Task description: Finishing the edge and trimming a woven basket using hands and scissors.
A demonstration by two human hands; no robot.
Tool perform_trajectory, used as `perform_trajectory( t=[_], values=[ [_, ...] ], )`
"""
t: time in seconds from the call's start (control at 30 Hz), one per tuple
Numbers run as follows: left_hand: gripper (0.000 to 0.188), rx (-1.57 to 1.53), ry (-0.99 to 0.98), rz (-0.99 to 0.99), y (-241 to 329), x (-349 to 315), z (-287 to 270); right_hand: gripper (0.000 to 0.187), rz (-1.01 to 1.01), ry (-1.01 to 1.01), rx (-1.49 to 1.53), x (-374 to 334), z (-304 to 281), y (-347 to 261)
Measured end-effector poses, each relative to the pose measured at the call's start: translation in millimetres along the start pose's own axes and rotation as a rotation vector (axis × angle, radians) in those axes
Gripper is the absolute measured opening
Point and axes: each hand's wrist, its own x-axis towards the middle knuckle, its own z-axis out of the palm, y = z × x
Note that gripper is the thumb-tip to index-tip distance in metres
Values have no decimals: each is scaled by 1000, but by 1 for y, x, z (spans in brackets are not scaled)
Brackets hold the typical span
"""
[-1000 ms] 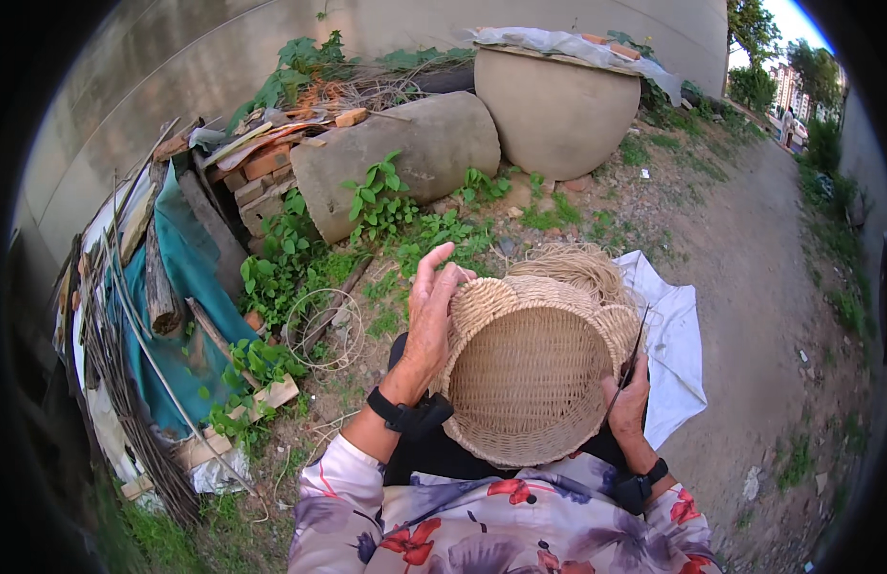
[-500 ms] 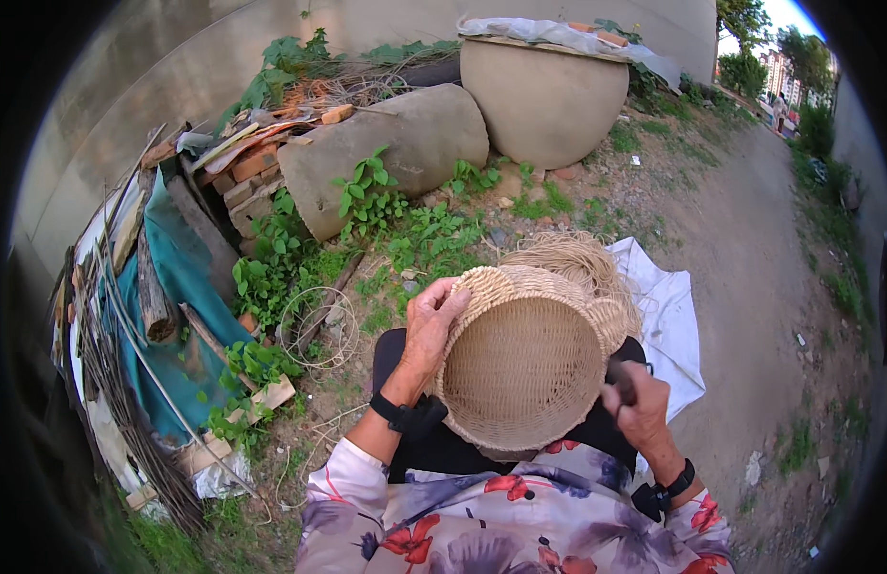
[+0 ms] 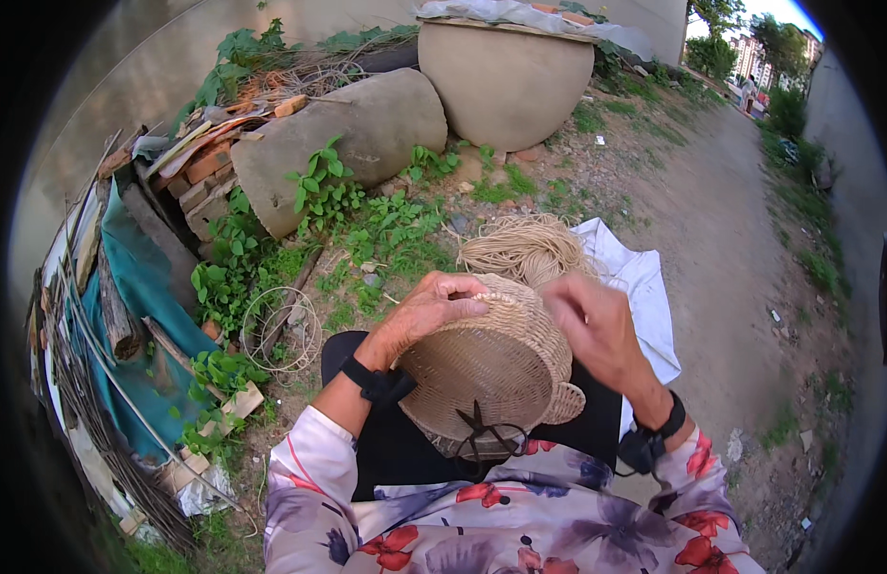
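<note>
In the head view, my left hand pinches the far rim of the round, tan, woven-fibre basket, tilted below my fingers, while my right hand curls by its right edge, grip too blurred to tell.

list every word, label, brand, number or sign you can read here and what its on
None can be read.
The round tan woven basket, dark scissors and crumpled white sheet show no lettering I can make out.
The pale distant buildings are too small to tell.
</note>
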Motion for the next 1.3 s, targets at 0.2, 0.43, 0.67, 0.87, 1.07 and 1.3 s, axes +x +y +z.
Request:
perform_trajectory(
  t=[0.2,0.43,0.67,0.87,1.07,1.3],
  values=[
    [22,-76,-121,-46,5,21,-8,26,-146,-247,200,49,23,67],
    [23,-187,-113,-57,-10,37,-19,26,170,-673,358,69,20,101],
    [19,-360,-100,-70,-22,46,-16,15,247,-621,567,60,35,133],
    [21,-258,-13,-27,-21,38,-16,20,441,-455,728,64,36,116],
    [21,-220,61,4,-25,38,-9,19,457,-367,716,64,48,116],
    [19,-258,105,1,-31,39,-2,16,579,-374,769,64,50,121]
  ],
)
